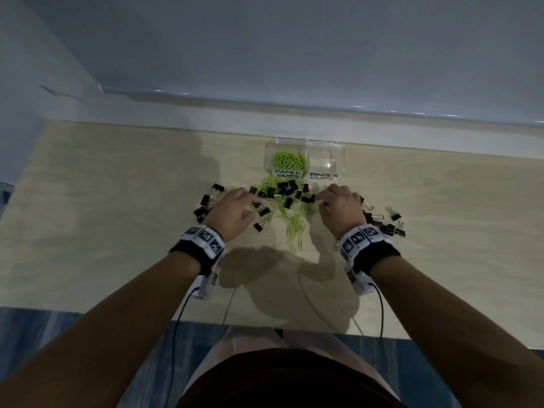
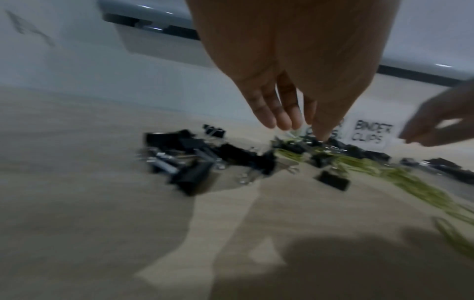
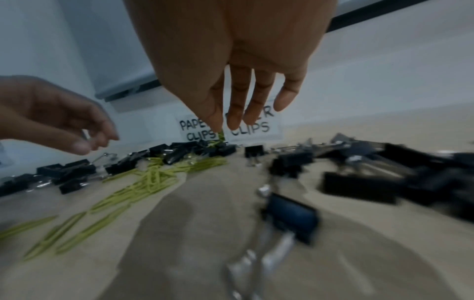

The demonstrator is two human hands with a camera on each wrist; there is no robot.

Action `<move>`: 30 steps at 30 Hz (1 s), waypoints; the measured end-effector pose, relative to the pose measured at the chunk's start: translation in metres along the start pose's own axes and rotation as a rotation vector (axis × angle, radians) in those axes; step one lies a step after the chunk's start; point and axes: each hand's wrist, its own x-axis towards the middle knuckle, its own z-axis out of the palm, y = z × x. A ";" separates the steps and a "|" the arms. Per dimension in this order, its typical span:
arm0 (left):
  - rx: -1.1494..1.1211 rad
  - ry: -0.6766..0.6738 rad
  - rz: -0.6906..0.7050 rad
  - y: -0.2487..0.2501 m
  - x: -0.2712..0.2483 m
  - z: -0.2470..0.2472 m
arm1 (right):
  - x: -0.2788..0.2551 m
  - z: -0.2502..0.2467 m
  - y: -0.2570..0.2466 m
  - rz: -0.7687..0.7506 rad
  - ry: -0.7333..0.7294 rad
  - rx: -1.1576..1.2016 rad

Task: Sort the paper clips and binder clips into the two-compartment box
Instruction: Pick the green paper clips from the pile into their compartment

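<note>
A clear two-compartment box (image 1: 341, 156) stands at the table's far side. Its left half, labelled PAPER CLIPS (image 1: 288, 173), holds green paper clips (image 1: 290, 161). I see nothing in the half labelled BINDER CLIPS (image 1: 323, 176). In front of it lie loose green paper clips (image 1: 294, 225) mixed with black binder clips (image 1: 284, 188). My left hand (image 1: 251, 201) hangs over the pile's left side with its fingers (image 2: 269, 119) relaxed and its thumb tip on the clips. On the pile's right side, my right hand (image 3: 224, 130) pinches a green paper clip (image 3: 221, 137) between thumb and forefinger.
More binder clips lie in a cluster left of my left wrist (image 1: 206, 204) and in another right of my right wrist (image 1: 382, 222). One binder clip (image 3: 292, 219) sits just under my right wrist. A white wall ledge (image 1: 294, 119) runs behind the box.
</note>
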 end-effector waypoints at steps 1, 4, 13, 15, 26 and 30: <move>0.005 -0.062 0.015 0.007 0.005 0.006 | 0.005 0.002 -0.007 -0.001 -0.047 -0.015; 0.067 -0.171 -0.017 0.022 0.016 0.023 | 0.018 0.007 -0.020 0.043 -0.167 -0.061; -0.129 -0.031 -0.137 0.026 0.018 0.029 | 0.033 0.015 -0.028 0.183 -0.271 0.067; -0.174 0.060 -0.131 0.020 0.013 0.022 | 0.036 0.013 -0.027 0.190 -0.285 0.106; 0.185 0.117 -0.179 -0.022 0.003 -0.004 | 0.025 0.009 -0.009 0.113 -0.238 0.095; 0.098 -0.001 -0.137 0.000 0.025 0.011 | 0.023 0.009 -0.011 -0.034 -0.296 -0.066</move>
